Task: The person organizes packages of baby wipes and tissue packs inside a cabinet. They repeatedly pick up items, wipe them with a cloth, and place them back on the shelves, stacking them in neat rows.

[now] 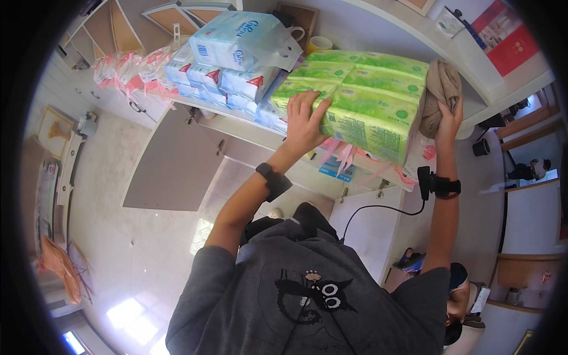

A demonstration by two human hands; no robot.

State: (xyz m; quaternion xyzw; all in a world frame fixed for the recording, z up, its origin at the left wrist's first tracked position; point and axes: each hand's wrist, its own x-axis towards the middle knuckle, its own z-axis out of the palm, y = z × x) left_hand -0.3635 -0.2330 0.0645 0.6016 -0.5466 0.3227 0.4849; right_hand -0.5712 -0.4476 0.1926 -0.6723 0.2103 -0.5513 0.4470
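Note:
A large plastic-wrapped bundle of green tissue packs [377,100] rests tilted on a white cabinet top [213,108]. My left hand [306,117] lies spread on its near left side, fingers over the top edge. At the bundle's right end, my right hand [450,117] grips a folded brown cloth [443,86], pressed against the pack. Blue-and-white tissue packs [239,82] stand to the left of the green bundle, with a larger blue pack [235,37] on top. Pink ribbons [344,153] hang beneath the green bundle.
Below, one grey cabinet door [173,164] stands open. Clear bags with pink ribbons [133,71] sit farther left. Behind the packs are a yellow mug [319,43] and frames [166,17]. A red box [510,44] stands at upper right. Another person [459,301] is at lower right.

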